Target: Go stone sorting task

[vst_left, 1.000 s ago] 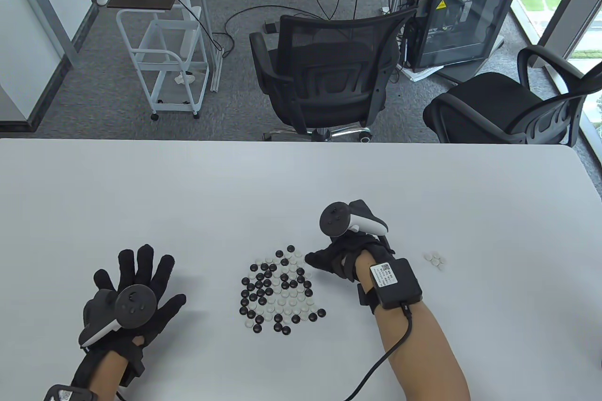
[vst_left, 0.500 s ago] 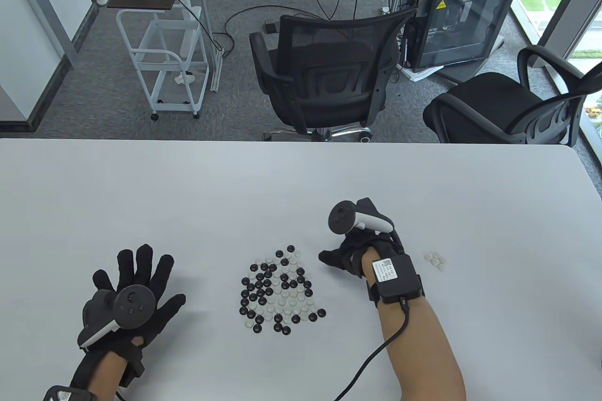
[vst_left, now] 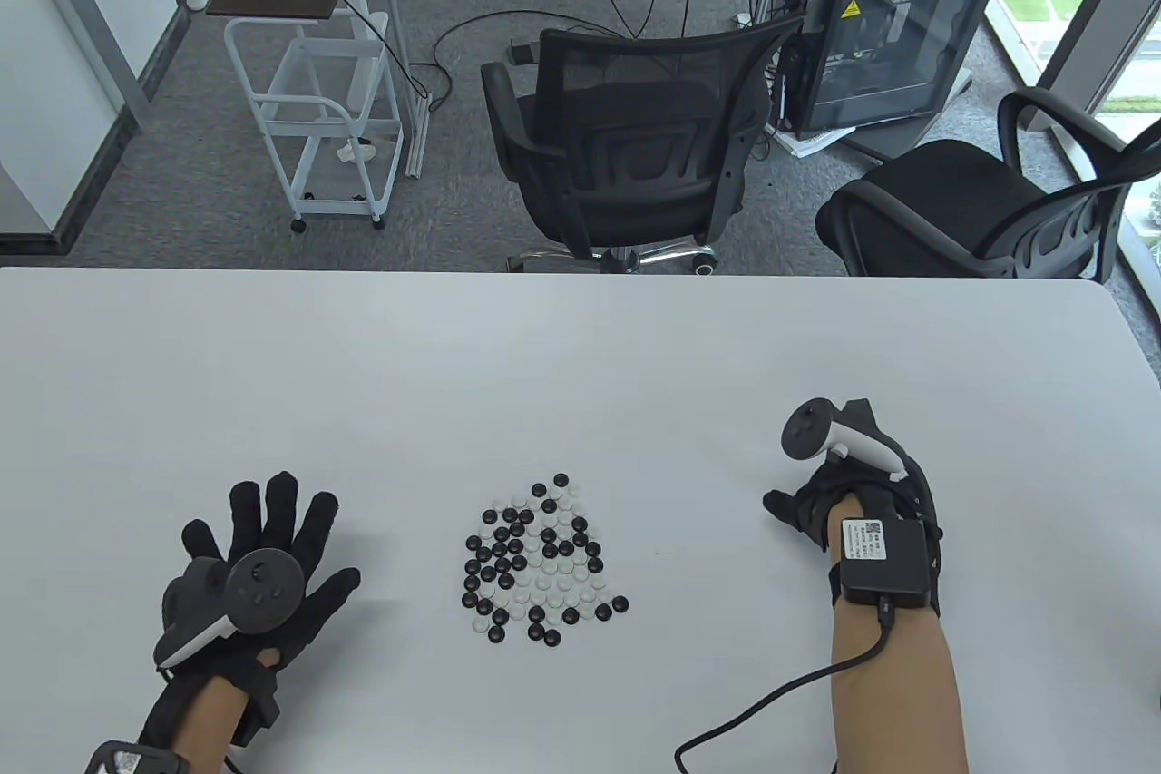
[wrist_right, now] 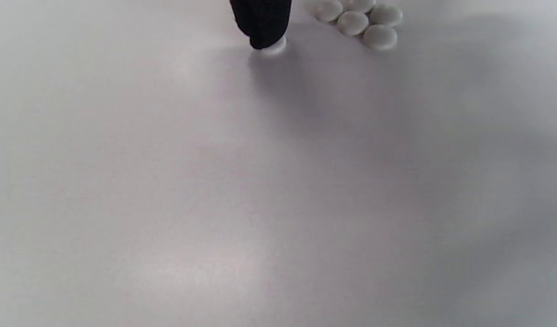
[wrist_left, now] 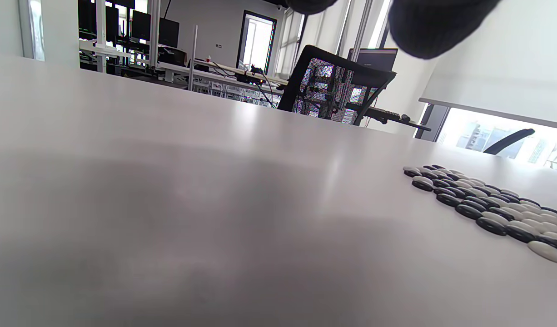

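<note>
A mixed pile of black and white Go stones [vst_left: 540, 561] lies on the white table [vst_left: 363, 375]; it also shows in the left wrist view [wrist_left: 487, 204]. My left hand [vst_left: 263, 552] rests flat on the table with fingers spread, left of the pile and holding nothing. My right hand [vst_left: 807, 511] is right of the pile. In the right wrist view one fingertip [wrist_right: 261, 22] presses a single white stone [wrist_right: 275, 46] onto the table, just beside a small group of white stones [wrist_right: 360, 20]. In the table view that group is hidden under my right hand.
A black mesh office chair [vst_left: 626, 139] stands behind the table's far edge, a second chair [vst_left: 980, 202] at the right. A cable [vst_left: 771, 701] runs from my right wrist unit across the table's front.
My right hand has moved from the pile's right edge to the right, to the small white group, with a white stone under its fingertip. My left hand has not moved.
</note>
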